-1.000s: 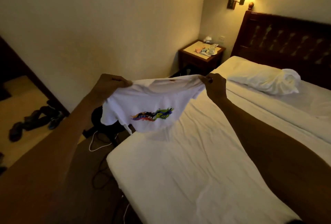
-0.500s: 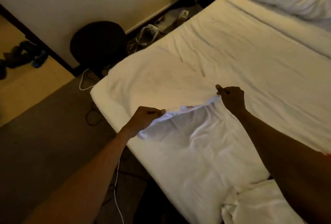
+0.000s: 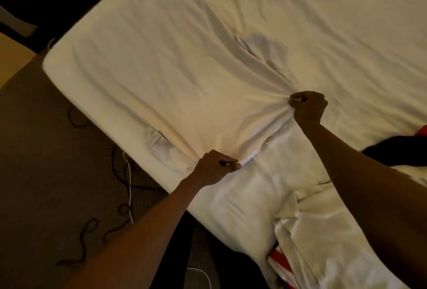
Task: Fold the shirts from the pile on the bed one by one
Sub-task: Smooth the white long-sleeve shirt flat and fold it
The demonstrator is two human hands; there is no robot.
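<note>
Head view, item list.

1. White short-sleeved cotton shirt (image 3: 242, 126): lies flat on the bed near its foot-side edge, pulled taut between both hands. Creases fan out from each grip. The neckline with a small red label sits between the hands; one sleeve shows to the left of the left hand. Its far outline cannot be told apart from the sheet.
2. Left hand (image 3: 215, 168): fingers curled, thumb and forefinger pinching the shirt's near shoulder edge, close to the mattress side.
3. Right hand (image 3: 308, 108): fist-like, fingertips pinching a gathered bunch of the shirt's other shoulder, further in on the bed.
4. Wrinkled white bed sheet (image 3: 323, 11): covers the mattress under the shirt.
5. Pile of crumpled white garments (image 3: 323, 231): on the bed just below the right forearm, with a red-and-white striped cloth (image 3: 280, 258) showing at its lower edge.
6. Black fabric (image 3: 397, 150): on the bed at the right margin, behind the right arm.
7. Grey-brown carpet (image 3: 46, 150): beside the bed, with a thin white cable (image 3: 129, 184) and dark looping cords (image 3: 92, 231) lying on it.
</note>
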